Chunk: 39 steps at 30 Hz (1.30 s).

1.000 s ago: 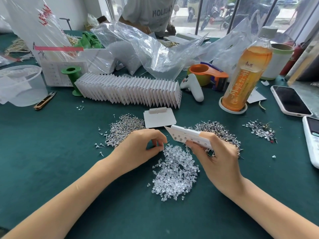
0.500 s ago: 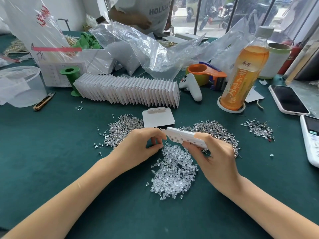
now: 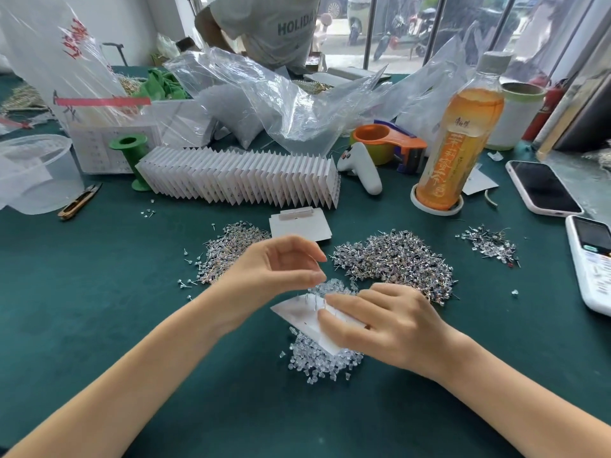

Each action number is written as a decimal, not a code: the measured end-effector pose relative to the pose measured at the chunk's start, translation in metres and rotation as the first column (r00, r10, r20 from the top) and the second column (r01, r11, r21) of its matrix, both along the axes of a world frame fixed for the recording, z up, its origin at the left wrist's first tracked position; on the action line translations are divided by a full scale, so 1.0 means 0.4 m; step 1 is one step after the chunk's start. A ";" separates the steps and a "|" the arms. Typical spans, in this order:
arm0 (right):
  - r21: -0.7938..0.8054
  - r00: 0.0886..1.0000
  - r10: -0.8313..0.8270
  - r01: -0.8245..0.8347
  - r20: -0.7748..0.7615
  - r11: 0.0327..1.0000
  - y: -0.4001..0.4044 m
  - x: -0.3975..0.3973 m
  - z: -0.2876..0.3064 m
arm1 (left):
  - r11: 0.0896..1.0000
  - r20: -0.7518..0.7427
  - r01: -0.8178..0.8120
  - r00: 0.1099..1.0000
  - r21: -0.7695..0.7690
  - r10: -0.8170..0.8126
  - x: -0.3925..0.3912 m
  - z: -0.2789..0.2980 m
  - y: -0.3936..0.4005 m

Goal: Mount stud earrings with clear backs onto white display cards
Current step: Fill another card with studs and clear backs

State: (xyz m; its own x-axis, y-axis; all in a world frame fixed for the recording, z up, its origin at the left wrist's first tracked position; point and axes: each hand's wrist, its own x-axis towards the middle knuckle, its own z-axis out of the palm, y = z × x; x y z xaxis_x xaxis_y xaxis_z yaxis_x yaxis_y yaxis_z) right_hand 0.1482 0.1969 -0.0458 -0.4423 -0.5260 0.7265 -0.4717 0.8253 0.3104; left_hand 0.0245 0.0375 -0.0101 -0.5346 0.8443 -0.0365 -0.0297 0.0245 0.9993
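Observation:
My right hand (image 3: 386, 322) holds a white display card (image 3: 297, 314) low over the pile of clear backs (image 3: 317, 361), with its fingers lying across the card's right half. Thin earring posts stick up from the card near my fingertips. My left hand (image 3: 281, 269) hovers just above the card's far edge, fingers loosely curved, index and thumb apart, and I see nothing between them. Two heaps of stud earrings lie on the green cloth, a left heap (image 3: 231, 249) and a right heap (image 3: 396, 259). A blank card (image 3: 301, 226) lies behind my hands.
A long fanned row of cards (image 3: 238, 176) stands at the back. An orange drink bottle (image 3: 459, 133), a tape dispenser (image 3: 390, 140), two phones (image 3: 542, 186) (image 3: 591, 259), a plastic tub (image 3: 36, 173), snips (image 3: 79, 201), a green spool (image 3: 132, 160) and plastic bags (image 3: 281, 100) ring the work area. A person stands across the table.
The card has come down from above the earrings and been turned posts-up over the clear backs. My left hand has lifted and its fingers have spread apart.

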 end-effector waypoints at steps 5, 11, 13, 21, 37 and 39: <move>0.011 1.000 -0.023 0.023 -0.003 1.000 -0.002 0.002 0.003 | 0.997 -0.021 0.071 0.997 -0.035 -0.072 0.032 0.000 0.004; -0.007 0.999 -0.038 0.038 0.006 0.999 -0.005 0.002 -0.003 | 0.996 -0.014 0.089 0.996 -0.033 -0.089 0.036 -0.002 0.000; -0.012 0.999 -0.045 0.045 0.011 0.999 -0.004 0.002 -0.004 | 0.996 -0.004 0.091 0.996 -0.022 -0.091 0.037 -0.003 -0.001; -0.036 0.999 -0.053 0.053 0.011 0.998 -0.003 0.005 -0.002 | 0.996 -0.002 0.089 0.996 0.002 -0.089 0.040 -0.001 -0.002; -0.058 0.998 -0.059 0.059 -0.004 0.997 -0.005 0.009 -0.004 | 0.997 -0.121 0.075 0.990 0.030 -0.071 0.044 -0.013 -0.002; -0.048 0.998 -0.062 0.062 -0.008 0.997 -0.005 0.008 -0.006 | 0.997 -0.104 0.063 0.993 0.036 -0.059 0.046 -0.015 0.000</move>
